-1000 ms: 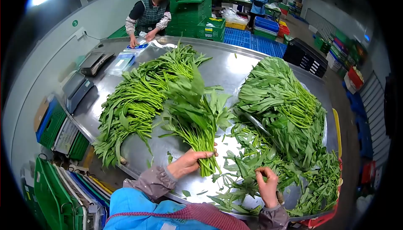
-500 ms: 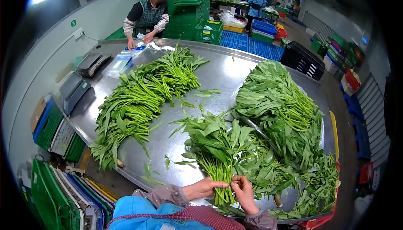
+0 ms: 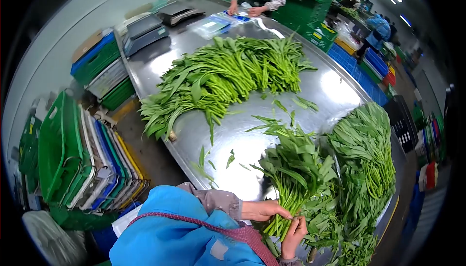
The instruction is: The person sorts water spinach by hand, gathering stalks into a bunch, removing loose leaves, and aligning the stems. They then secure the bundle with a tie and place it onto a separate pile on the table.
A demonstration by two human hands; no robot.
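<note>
A bunch of leafy green stems [image 3: 291, 178] lies over the near edge of the metal table, its cut ends toward me. My left hand [image 3: 264, 210] is wrapped round the stems near their lower ends. Close beside it, my right hand [image 3: 294, 234] has its fingers pinched together at the right side of the stems; what they pinch is too small to make out. A large pile of greens [image 3: 364, 154] lies to the right, with loose leaves below it. Bundled greens [image 3: 228, 76] form a long curved row across the table's middle.
Two scales [image 3: 145, 33] stand at the table's [image 3: 340, 88] far left, near plastic bags [image 3: 213, 24]. Across the table, a person's hands [image 3: 255, 11] handle small packets. Stacked crates [image 3: 63, 149] stand on the left; green crates [image 3: 306, 3] rise behind.
The view has turned left, so the table and greens appear shifted and rotated. Both my hands remain at the lower stems of the bunch.
</note>
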